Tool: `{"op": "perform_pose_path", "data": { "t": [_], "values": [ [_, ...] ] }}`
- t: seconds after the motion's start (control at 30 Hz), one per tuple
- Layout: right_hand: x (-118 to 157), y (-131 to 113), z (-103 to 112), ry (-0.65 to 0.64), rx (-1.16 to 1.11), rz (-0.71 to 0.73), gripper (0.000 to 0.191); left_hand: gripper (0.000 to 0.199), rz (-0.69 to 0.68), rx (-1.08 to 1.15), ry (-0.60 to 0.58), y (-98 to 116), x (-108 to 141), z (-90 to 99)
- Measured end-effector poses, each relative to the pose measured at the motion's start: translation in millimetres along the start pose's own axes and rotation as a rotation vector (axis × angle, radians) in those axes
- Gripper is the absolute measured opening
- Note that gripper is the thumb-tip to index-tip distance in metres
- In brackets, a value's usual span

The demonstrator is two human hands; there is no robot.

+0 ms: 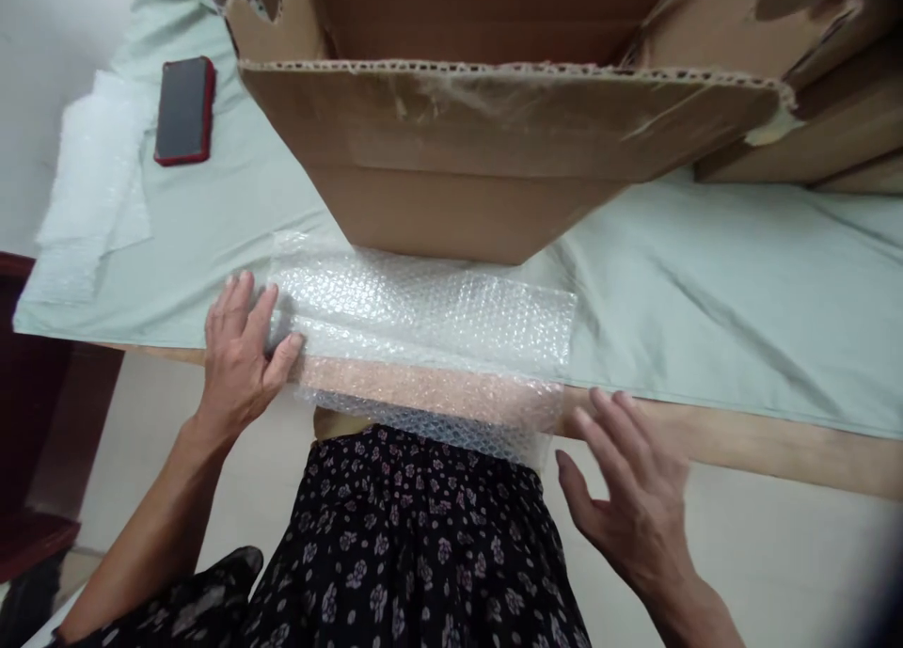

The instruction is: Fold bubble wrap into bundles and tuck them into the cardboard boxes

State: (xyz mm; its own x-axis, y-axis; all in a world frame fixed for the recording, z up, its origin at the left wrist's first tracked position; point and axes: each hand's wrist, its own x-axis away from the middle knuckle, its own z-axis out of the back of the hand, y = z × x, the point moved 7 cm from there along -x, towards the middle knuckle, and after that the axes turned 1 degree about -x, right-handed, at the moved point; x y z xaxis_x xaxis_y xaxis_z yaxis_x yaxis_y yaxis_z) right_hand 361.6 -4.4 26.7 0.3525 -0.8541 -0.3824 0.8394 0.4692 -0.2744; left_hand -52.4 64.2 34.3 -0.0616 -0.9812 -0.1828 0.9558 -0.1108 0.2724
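Note:
A sheet of clear bubble wrap (423, 319) lies flat in front of me, its near edge hanging over the table's front edge. My left hand (244, 356) rests at the sheet's left end, fingers spread and thumb touching it. Just off the sheet's right end is my right hand (631, 488), fingers apart with nothing in them, over the table's front edge. Behind the sheet stands an open cardboard box (451, 197), its bottom edge at or on the wrap's far side. I cannot see what the box holds.
A phone in a red case (183, 112) lies at the far left, beside more bubble wrap (91, 187). Pale green cloth (705, 281) covers the table, leaving a wooden front edge (776, 450) bare. More cardboard (832, 112) stands at the right back.

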Motion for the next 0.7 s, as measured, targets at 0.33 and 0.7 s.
{"op": "perform_pose_path", "data": {
  "t": [0.33, 0.7],
  "values": [
    [-14.4, -9.6, -25.6, -0.006, -0.051, 0.113, 0.056, 0.053, -0.233, 0.056, -0.129, 30.8, 10.8, -2.3],
    [-21.4, 49.3, -3.2, 0.140, -0.656, -0.675, 0.025, 0.074, -0.197, 0.459, -0.333, 16.7, 16.4, 26.5]
  ]
}}
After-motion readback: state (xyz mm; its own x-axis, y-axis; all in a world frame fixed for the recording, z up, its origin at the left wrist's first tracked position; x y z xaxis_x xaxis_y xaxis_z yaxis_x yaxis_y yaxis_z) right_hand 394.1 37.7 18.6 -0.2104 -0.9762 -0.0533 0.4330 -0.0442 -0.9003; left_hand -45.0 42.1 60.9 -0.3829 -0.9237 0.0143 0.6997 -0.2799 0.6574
